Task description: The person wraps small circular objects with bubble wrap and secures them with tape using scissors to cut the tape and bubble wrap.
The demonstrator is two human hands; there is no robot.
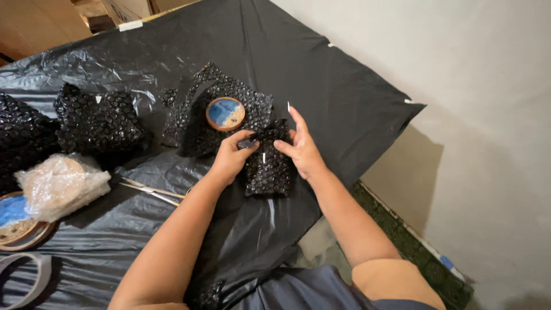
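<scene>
Both hands at bench (344, 97) centre, on small bundle in black bubble wrap (268, 166). Left hand (231, 156) grip pinched on bundle's upper left edge; right hand (301, 148) grip closed on its right side, index finger raised. Round blue-and-tan disc (225, 113) just beyond on loose bubble wrap. Scissors (154, 192) near left; wrapped bundles far left.

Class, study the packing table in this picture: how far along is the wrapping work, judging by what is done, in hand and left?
Done: a black bubble-wrap bundle lies closed at the left. In hand: the left hand and right hand hold a black bubble-wrap parcel. Left: a round blue dish sits uncovered on a bubble-wrap sheet; another round dish lies bare at the left edge.
</scene>
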